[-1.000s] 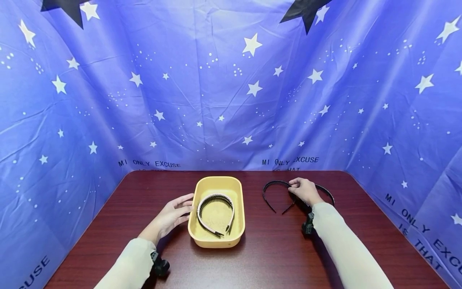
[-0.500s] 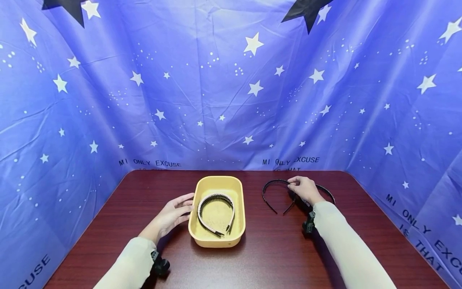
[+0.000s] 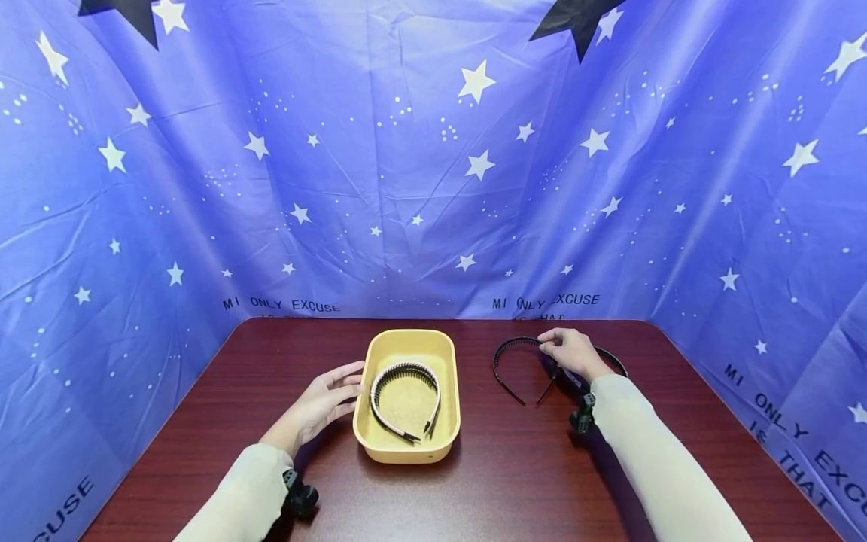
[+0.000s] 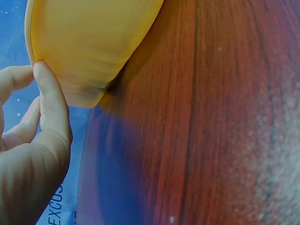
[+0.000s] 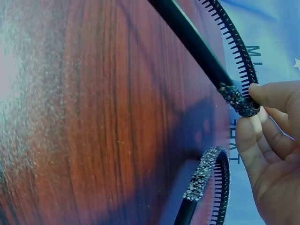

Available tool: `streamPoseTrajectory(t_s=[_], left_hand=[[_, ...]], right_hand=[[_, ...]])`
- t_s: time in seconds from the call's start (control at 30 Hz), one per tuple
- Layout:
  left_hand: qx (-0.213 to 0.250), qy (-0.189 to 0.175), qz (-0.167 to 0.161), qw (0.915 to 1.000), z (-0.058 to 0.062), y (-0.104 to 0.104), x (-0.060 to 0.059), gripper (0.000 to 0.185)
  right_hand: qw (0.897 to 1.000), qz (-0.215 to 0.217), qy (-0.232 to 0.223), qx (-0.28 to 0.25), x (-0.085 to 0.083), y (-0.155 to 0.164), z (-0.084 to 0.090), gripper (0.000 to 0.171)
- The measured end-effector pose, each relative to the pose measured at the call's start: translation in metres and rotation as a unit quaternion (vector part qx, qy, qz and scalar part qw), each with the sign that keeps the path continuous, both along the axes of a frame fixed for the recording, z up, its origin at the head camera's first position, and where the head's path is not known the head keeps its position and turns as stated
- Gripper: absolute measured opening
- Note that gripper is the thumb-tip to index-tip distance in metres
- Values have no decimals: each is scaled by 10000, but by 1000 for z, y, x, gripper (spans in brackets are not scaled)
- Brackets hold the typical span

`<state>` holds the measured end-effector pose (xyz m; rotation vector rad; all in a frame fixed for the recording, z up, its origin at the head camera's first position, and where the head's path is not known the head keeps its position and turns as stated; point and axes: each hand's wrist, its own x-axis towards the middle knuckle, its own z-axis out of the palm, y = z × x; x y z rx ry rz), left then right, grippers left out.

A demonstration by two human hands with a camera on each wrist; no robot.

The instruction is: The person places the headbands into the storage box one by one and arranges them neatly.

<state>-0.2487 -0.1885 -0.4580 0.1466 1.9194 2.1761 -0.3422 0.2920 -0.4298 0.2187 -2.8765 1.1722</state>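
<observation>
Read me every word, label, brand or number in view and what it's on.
"MI ONLY EXCUSE": backdrop, left of centre; lower line cut off.
"MI ONLY EXCUSE": backdrop, right of centre, creased; lower line cut off.
"MI ONLY EXCU", "IS THAT": backdrop, right side, first one cut off.
"CUSE": backdrop, lower left.
"EXCUS": backdrop, left wrist view.
"HAT": backdrop, right wrist view.
Marks near right hand: too small.
Tray, headbands: none readable.

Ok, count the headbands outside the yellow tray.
2: one headband, pinched by the right hand; another headband, right of that hand in the head view, partly hidden. More may be hidden.
</observation>
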Motion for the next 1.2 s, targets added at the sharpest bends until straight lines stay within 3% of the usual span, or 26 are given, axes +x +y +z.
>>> streamPoseTrajectory(t_s=[1.2], left_hand=[[-13,27,-56,10000,3,-1,1,63]], right_hand=[[9997,238,93,-28,4,-7,18,26]])
